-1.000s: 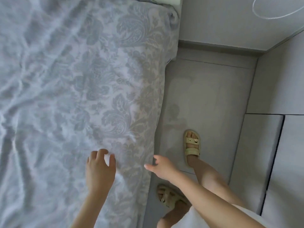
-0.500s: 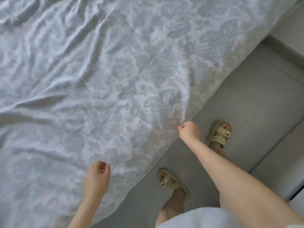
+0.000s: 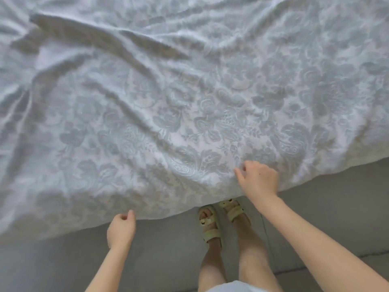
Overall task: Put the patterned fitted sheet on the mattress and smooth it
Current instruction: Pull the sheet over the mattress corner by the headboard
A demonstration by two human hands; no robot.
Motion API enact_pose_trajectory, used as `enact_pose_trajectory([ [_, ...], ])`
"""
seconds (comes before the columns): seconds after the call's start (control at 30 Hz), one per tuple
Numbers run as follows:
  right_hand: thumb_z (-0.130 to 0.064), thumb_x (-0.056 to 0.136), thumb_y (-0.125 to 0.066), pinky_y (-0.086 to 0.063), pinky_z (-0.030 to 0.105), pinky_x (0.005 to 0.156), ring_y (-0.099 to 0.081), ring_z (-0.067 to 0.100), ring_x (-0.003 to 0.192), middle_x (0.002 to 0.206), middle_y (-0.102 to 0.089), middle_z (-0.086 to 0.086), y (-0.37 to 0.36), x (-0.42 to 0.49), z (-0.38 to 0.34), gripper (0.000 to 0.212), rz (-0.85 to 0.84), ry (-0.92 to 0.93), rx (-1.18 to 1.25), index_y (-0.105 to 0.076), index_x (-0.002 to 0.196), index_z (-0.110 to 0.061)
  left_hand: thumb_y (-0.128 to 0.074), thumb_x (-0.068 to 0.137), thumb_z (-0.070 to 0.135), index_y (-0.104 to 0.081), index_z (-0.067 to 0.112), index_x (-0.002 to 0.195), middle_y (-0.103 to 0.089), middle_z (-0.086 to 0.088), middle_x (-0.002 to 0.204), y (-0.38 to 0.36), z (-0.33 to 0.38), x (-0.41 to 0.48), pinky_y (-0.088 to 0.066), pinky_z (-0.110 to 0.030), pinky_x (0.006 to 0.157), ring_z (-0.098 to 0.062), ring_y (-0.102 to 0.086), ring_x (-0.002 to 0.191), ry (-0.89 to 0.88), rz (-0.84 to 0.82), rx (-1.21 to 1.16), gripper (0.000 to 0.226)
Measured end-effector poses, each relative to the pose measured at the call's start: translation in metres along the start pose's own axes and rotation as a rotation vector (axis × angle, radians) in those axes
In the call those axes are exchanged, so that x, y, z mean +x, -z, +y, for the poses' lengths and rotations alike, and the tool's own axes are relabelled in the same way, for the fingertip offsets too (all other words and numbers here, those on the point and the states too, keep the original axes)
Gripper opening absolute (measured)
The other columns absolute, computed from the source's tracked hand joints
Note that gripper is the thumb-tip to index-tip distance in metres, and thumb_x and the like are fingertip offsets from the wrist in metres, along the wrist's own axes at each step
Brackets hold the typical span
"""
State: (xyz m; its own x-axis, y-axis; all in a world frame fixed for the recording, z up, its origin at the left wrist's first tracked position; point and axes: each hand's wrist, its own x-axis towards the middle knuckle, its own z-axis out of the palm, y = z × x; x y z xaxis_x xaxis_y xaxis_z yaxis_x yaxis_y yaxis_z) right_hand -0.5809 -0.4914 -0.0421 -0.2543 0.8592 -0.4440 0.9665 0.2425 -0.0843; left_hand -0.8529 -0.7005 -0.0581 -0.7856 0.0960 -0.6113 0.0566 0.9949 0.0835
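Head view: right hand [image 3: 257, 180] spread on the patterned fitted sheet [image 3: 168, 98], left hand [image 3: 121, 229] curled at its edge, grip unclear; smoothing under way, wrinkles need outward strokes.

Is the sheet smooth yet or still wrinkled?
Still wrinkled: the sheet is spread over the bed, but long creases cross its upper left.

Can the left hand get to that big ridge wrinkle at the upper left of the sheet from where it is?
Probably not without leaning in: the left hand sits at the near edge of the sheet, the ridge wrinkle lies far across. Nothing blocks the way.
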Motion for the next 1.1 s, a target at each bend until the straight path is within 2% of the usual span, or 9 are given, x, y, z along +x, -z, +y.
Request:
enact_pose_trajectory([
  [0.1,-0.055,0.079,-0.064,-0.042,0.030,0.056,-0.060,0.025,0.079,0.093,-0.064,0.007,-0.002,0.011,-0.064,0.058,-0.077,0.300,-0.031,-0.060,0.116,-0.010,-0.045,0.096,0.037,-0.054,0.002,0.075,-0.061,-0.021,0.094,0.002,-0.018,0.017,-0.052,-0.049,0.085,-0.037,-0.062,0.088,0.264,-0.030,-0.295,0.042],
  [0.2,-0.062,0.085,-0.050,-0.045,0.034,0.081,-0.049,0.027,0.111,0.127,-0.048,0.010,-0.012,0.022,-0.115,0.079,-0.151,0.492,-0.171,-0.028,0.144,-0.014,-0.045,0.097,0.035,-0.049,0.004,0.072,-0.054,-0.017,0.093,0.014,-0.017,0.021,-0.051,-0.041,0.074,-0.032,-0.054,0.085,0.454,0.005,-0.640,0.041],
  [0.37,-0.054,0.056,-0.083,-0.050,0.033,0.059,-0.060,0.026,0.077,0.093,-0.063,0.008,-0.017,0.027,-0.181,0.078,-0.043,0.758,-0.173,-0.061,0.116,-0.009,-0.048,0.095,0.040,-0.049,0.005,0.076,-0.051,-0.010,0.085,0.029,-0.030,0.055,-0.049,-0.039,0.076,-0.028,-0.050,0.093,0.574,0.066,-0.966,0.040],
  [0.5,-0.049,0.056,-0.084,-0.053,0.046,0.081,-0.060,0.038,0.104,0.118,-0.061,0.018,-0.030,0.019,-0.239,0.081,-0.004,0.952,-0.220,-0.060,0.122,-0.009,-0.055,0.091,0.046,-0.053,0.010,0.108,-0.052,-0.010,0.111,0.045,-0.053,0.091,-0.050,-0.039,0.083,-0.026,-0.052,0.104,0.635,0.038,-1.237,0.040],
  [0.6,-0.049,0.056,-0.083,-0.049,0.051,0.090,-0.056,0.040,0.113,0.123,-0.058,0.019,-0.040,0.010,-0.283,0.082,-0.059,1.000,-0.284,-0.058,0.123,-0.011,-0.062,0.089,0.037,-0.056,0.005,0.103,-0.058,-0.012,0.106,0.052,-0.067,0.122,-0.053,-0.044,0.084,-0.029,-0.059,0.096,0.665,0.041,-1.397,0.036],
  [0.77,-0.044,0.064,-0.075,-0.046,0.043,0.087,-0.054,0.037,0.111,0.119,-0.056,0.015,-0.052,-0.011,-0.346,0.063,-0.070,0.954,-0.249,-0.055,0.118,-0.019,-0.061,0.088,0.017,-0.032,0.012,0.053,-0.035,-0.006,0.051,0.070,-0.080,0.124,-0.031,-0.030,0.054,-0.023,-0.036,0.051,0.519,0.288,-0.955,0.046],
  [0.87,-0.044,0.076,-0.070,-0.042,0.044,0.096,-0.049,0.036,0.121,0.132,-0.053,0.013,-0.051,-0.022,-0.375,0.063,-0.055,0.866,-0.207,-0.052,0.131,-0.018,-0.059,0.088,0.016,-0.027,0.013,0.052,-0.029,-0.001,0.045,0.101,-0.097,0.093,-0.024,-0.029,0.052,-0.021,-0.028,0.046,0.281,0.357,-0.864,0.049],
  [0.97,-0.050,0.085,-0.060,-0.038,0.039,0.103,-0.041,0.028,0.131,0.143,-0.046,0.005,-0.047,-0.038,-0.403,0.065,-0.085,0.811,-0.208,-0.042,0.141,-0.020,-0.062,0.088,0.022,-0.053,0.008,0.060,-0.060,-0.004,0.055,0.121,-0.140,0.075,-0.044,-0.028,0.054,-0.017,-0.059,0.051,0.151,0.058,-0.992,0.033],
  [1.1,-0.035,0.092,-0.055,-0.036,0.032,0.099,-0.045,0.025,0.125,0.137,-0.051,0.003,-0.048,-0.060,-0.450,0.050,-0.148,0.763,-0.263,-0.046,0.137,-0.018,-0.057,0.092,0.017,-0.063,0.009,0.078,-0.066,-0.002,0.071,0.125,-0.215,0.100,-0.047,-0.020,0.061,-0.013,-0.060,0.064,0.128,-0.311,-0.963,0.017],
])
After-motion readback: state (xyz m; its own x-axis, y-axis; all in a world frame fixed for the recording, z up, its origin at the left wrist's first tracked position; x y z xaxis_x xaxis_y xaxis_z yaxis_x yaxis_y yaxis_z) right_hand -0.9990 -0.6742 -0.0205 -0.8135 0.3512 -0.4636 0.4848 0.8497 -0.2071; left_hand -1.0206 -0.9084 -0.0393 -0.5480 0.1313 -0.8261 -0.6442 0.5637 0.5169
